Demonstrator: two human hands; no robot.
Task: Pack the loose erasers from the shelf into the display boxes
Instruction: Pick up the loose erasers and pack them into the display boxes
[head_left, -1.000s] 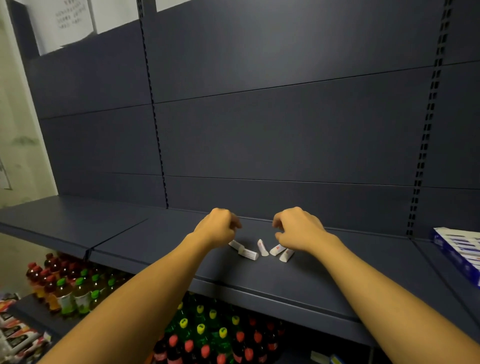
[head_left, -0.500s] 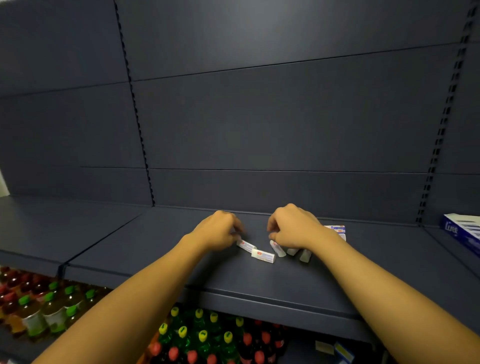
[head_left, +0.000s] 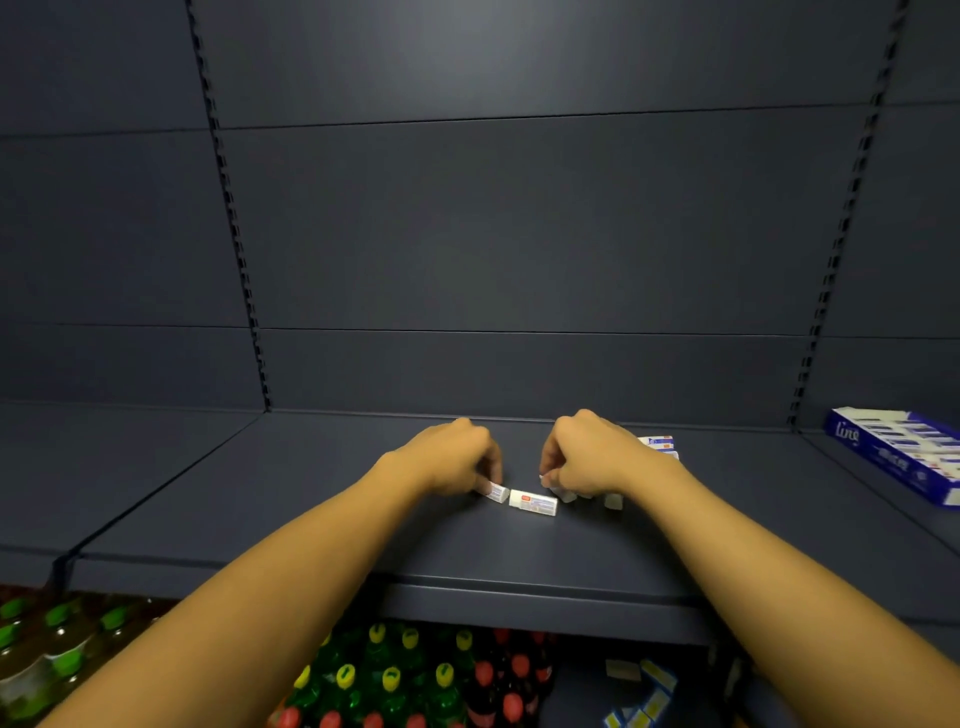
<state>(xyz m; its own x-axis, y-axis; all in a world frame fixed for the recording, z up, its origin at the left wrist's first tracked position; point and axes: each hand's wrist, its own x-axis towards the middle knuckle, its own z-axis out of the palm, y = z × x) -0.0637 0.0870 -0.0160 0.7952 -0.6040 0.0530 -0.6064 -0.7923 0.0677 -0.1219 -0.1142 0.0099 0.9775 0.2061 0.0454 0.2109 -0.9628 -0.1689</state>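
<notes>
Several small white erasers lie on the dark shelf (head_left: 322, 525). My left hand (head_left: 452, 460) is curled, its fingertips pinching one eraser (head_left: 496, 491) at its left end. A second eraser (head_left: 533, 502) with a red mark lies free between my hands. My right hand (head_left: 589, 454) is curled over more erasers (head_left: 613, 501), pinching at least one; most of them are hidden under the fingers. A few more erasers (head_left: 658, 443) sit behind my right wrist. A blue and white display box (head_left: 898, 449) stands on the shelf at the far right.
The shelf's back wall (head_left: 519, 260) rises just behind my hands. Below the shelf edge stand bottles with green caps (head_left: 62, 629), and yellow and red caps (head_left: 415, 670). Small boxes (head_left: 644, 691) lie on the lower shelf at the right.
The view has shifted right and downward. My right hand has closed in over the erasers on its side, covering more of them. My left hand stays at its eraser.
</notes>
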